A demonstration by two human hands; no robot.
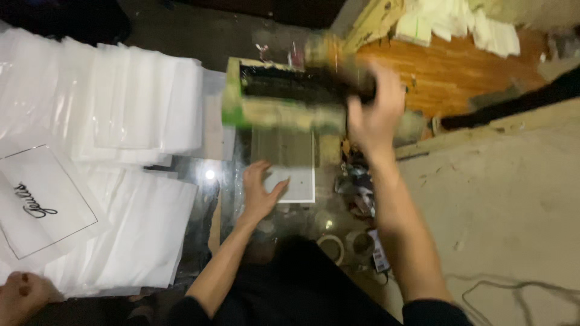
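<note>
My right hand (371, 115) grips the right end of a green-edged printing frame (281, 99) with a dark mesh. The frame is raised and tilted above the table, and it is blurred by motion. Below it, my left hand (260, 193) lies flat with its fingers spread. Its fingertips touch a white sheet (299, 184) on the glass tabletop (211, 181). The frame hides the far part of that sheet.
Stacks of white plastic bags (121, 102) cover the left side, and a sheet with a black printed border (42, 202) lies on top. Another person's hand (21, 293) shows at the bottom left. Tape rolls (332, 246), an orange wooden board (465, 72), white papers (453, 21) and a floor cable (513, 296) lie to the right.
</note>
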